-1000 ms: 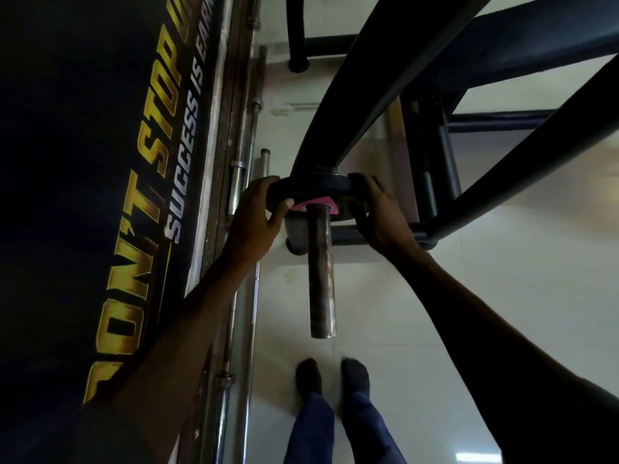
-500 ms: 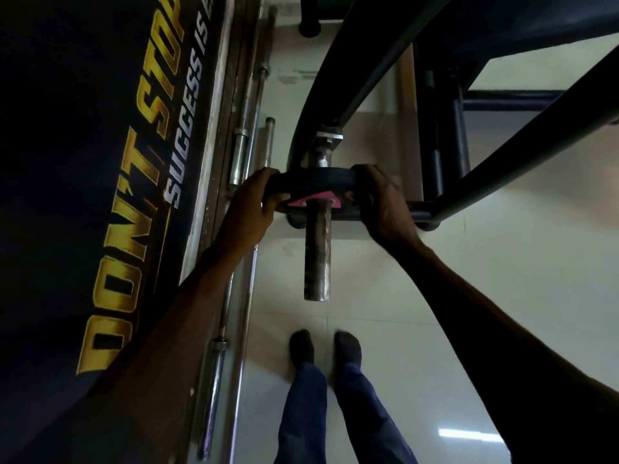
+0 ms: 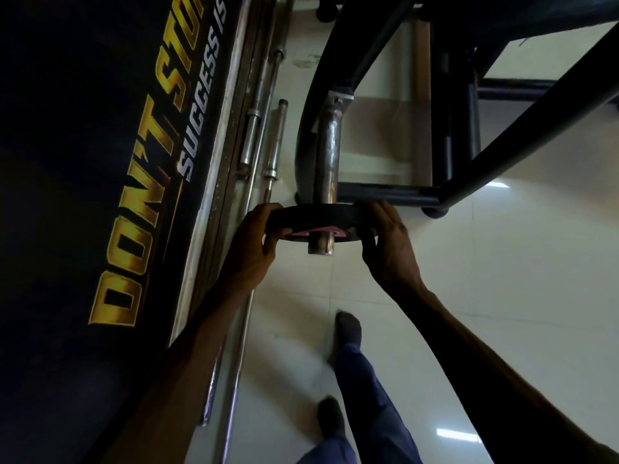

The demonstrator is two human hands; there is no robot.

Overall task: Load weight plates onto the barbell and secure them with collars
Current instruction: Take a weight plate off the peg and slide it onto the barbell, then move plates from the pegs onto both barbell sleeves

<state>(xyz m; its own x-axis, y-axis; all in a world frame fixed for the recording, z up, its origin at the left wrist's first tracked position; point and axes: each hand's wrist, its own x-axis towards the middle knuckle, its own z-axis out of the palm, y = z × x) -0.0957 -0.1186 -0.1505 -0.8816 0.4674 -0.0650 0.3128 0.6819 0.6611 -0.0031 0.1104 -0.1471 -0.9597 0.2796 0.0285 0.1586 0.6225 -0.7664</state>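
Note:
A black weight plate (image 3: 315, 217) with a pink mark on its face sits on the steel barbell sleeve (image 3: 328, 155), close to the sleeve's near tip. Only a short stub of the sleeve (image 3: 321, 244) pokes out on my side of the plate. My left hand (image 3: 254, 244) grips the plate's left rim and my right hand (image 3: 385, 242) grips its right rim. No collar is in view.
A black wall banner with gold lettering (image 3: 134, 195) fills the left. Several spare steel bars (image 3: 264, 128) lie on the floor along it. The black machine frame (image 3: 502, 128) stands behind and to the right. My feet (image 3: 348, 329) are on pale tiles below.
The plate has slid along the sleeve toward its near tip, both hands moving with it. Far more bare sleeve shows behind the plate. My feet have shifted apart.

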